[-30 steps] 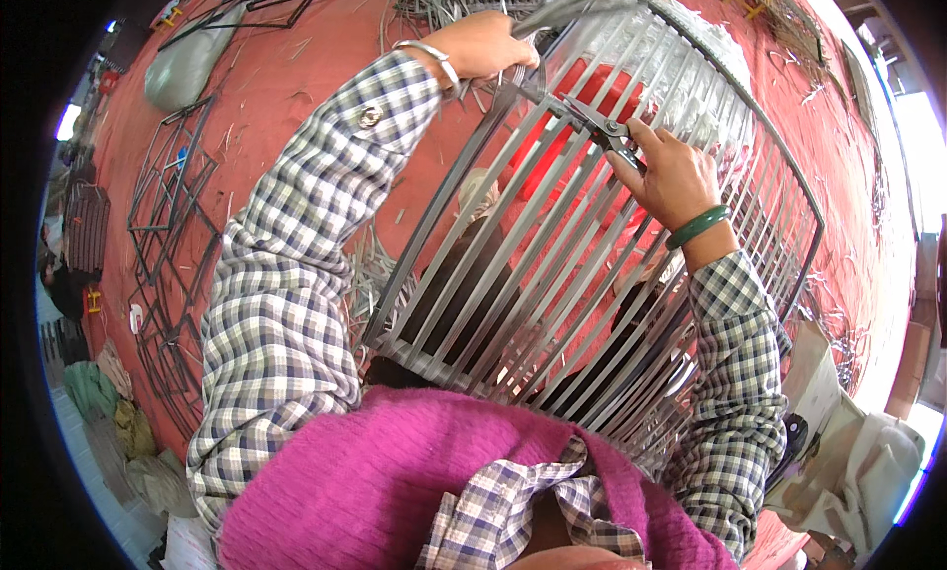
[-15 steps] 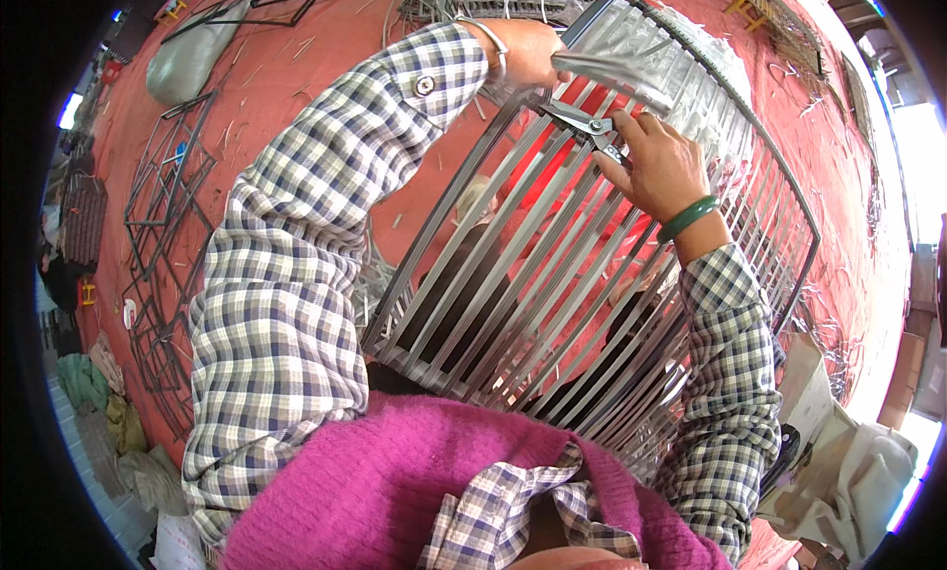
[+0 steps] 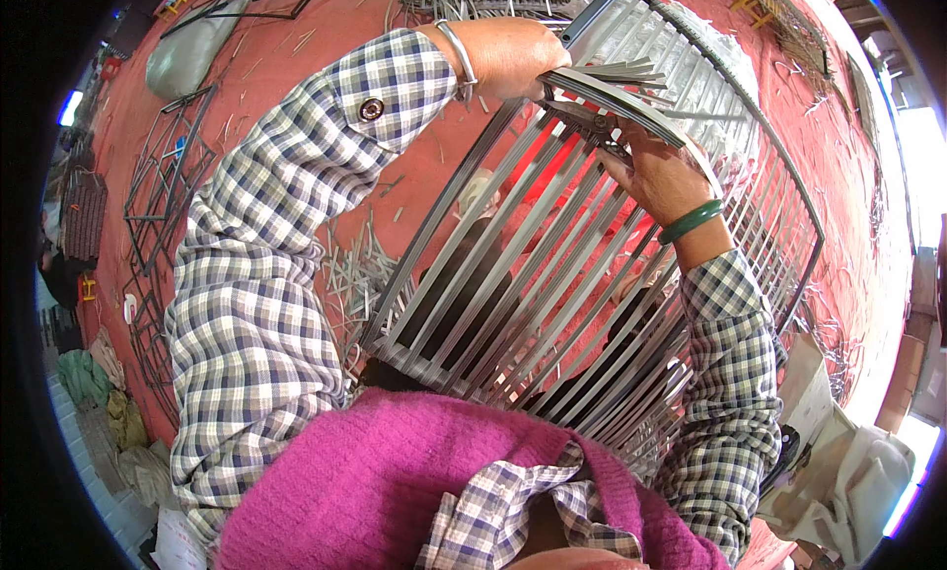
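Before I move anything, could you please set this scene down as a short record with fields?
Left hand: closed on a bundle of grey strips
Right hand: holding shears, partly hidden by the strips
Workpiece: slatted frame, in front of the person
Wrists: silver bangle left, green bangle right
Ground: red floor, with scattered scraps
Far left: dark angular frames

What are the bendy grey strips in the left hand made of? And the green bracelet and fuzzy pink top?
The grey strips look like plastic, with a slight sheen: flat and smoothly curved, but I'm not sure. The green bracelet is glossy, perhaps polished stone or glass. The pink top looks like knitted yarn: it's fuzzy, with soft ridges.
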Action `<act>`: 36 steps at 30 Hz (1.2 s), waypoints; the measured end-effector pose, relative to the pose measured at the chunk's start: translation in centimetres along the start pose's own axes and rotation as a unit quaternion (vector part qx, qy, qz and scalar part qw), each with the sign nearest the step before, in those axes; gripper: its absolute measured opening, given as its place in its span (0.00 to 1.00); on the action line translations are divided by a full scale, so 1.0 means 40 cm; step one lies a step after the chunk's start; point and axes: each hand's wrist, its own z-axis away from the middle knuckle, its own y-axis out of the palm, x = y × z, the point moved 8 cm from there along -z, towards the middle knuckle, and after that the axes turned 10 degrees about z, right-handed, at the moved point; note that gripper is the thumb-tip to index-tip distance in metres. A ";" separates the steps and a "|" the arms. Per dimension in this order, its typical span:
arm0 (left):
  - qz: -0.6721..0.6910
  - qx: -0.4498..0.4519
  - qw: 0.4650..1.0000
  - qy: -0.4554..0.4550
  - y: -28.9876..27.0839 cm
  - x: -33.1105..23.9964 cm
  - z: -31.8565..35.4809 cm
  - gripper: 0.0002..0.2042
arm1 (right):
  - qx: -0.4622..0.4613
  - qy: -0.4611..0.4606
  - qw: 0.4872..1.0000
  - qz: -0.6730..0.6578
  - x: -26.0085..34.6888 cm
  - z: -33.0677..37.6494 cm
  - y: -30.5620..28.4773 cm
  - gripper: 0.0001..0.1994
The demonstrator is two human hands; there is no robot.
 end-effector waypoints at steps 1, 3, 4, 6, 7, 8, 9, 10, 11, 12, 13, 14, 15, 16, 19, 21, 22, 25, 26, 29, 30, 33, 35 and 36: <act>0.002 0.000 1.000 -0.018 0.000 0.005 0.002 0.08 | -0.040 -0.025 0.999 0.011 0.011 0.001 -0.015 0.24; 0.074 -0.005 0.996 -0.050 -0.007 0.013 0.009 0.08 | -0.078 -0.037 0.995 0.042 0.020 0.004 -0.031 0.23; 0.111 0.005 0.990 -0.087 -0.005 0.025 0.015 0.08 | -0.048 -0.029 0.998 0.041 0.018 0.003 -0.022 0.23; 0.134 -0.069 0.989 0.008 -0.061 0.002 0.042 0.10 | -0.001 -0.006 0.999 0.040 0.010 0.004 -0.009 0.22; 0.151 -0.090 0.984 -0.011 -0.083 0.021 0.062 0.11 | 0.009 -0.001 0.999 0.042 0.007 0.006 -0.006 0.23; 0.159 -0.117 0.980 -0.018 -0.106 0.040 0.092 0.12 | 0.003 0.018 1.000 0.014 -0.004 0.009 -0.010 0.23; 0.161 -0.142 0.977 0.000 -0.126 0.053 0.124 0.14 | -0.005 0.062 0.996 -0.060 -0.027 0.014 -0.011 0.23; 0.374 -0.123 0.899 -0.192 -0.076 0.148 0.177 0.09 | -0.036 0.084 0.986 -0.142 -0.046 0.024 -0.017 0.23; 0.339 -0.184 0.900 -0.204 -0.088 0.181 0.227 0.09 | -0.100 0.096 0.972 -0.192 -0.064 0.040 -0.036 0.22; 0.304 -0.242 0.893 -0.226 -0.085 0.217 0.286 0.09 | -0.154 0.100 0.963 -0.195 -0.078 0.065 -0.049 0.21; 0.385 -0.272 0.855 -0.216 -0.052 0.248 0.339 0.09 | -0.082 0.141 0.959 -0.233 -0.103 0.087 -0.015 0.21; 0.455 -0.308 0.809 -0.209 -0.024 0.278 0.404 0.10 | -0.158 0.172 0.937 -0.259 -0.122 0.126 -0.023 0.21; 0.460 -0.328 0.779 -0.271 0.030 0.325 0.477 0.11 | -0.045 0.260 0.911 -0.318 -0.157 0.179 0.026 0.19; 0.459 -0.347 0.749 -0.328 0.083 0.366 0.552 0.13 | -0.078 0.207 0.911 -0.349 -0.143 0.209 0.017 0.18; 0.402 -0.273 0.720 -0.495 0.278 0.447 0.761 0.18 | -0.091 0.258 0.881 -0.386 -0.145 0.338 0.051 0.19; 0.372 -0.274 0.716 -0.523 0.389 0.468 0.875 0.16 | -0.077 0.306 0.883 -0.348 -0.129 0.412 0.071 0.22; 0.368 -0.301 0.742 -0.472 0.426 0.463 0.901 0.14 | -0.084 0.345 0.851 -0.388 -0.130 0.448 0.080 0.22; 0.453 -0.205 0.658 -0.566 0.617 0.480 1.017 0.23 | -0.082 0.393 0.837 -0.373 -0.110 0.513 0.087 0.22; 0.424 -0.149 0.652 -0.611 0.669 0.478 1.049 0.26 | -0.084 0.411 0.826 -0.376 -0.106 0.533 0.088 0.21; 0.265 -0.007 0.691 -0.672 0.767 0.466 1.097 0.44 | -0.067 0.409 0.833 -0.367 -0.091 0.572 0.095 0.21; 0.316 0.027 0.695 -0.645 0.802 0.458 1.092 0.44 | -0.054 0.391 0.841 -0.370 -0.087 0.582 0.098 0.21; 0.267 -0.030 0.688 -0.674 0.802 0.474 1.122 0.40 | -0.070 0.390 0.876 -0.274 -0.125 0.643 0.070 0.21; 0.298 -0.115 0.662 -0.678 0.778 0.479 1.115 0.36 | -0.091 0.434 0.865 -0.236 -0.180 0.713 0.041 0.21; 0.279 -0.137 0.690 -0.654 0.750 0.477 1.089 0.32 | -0.085 0.465 0.852 -0.224 -0.209 0.755 0.032 0.21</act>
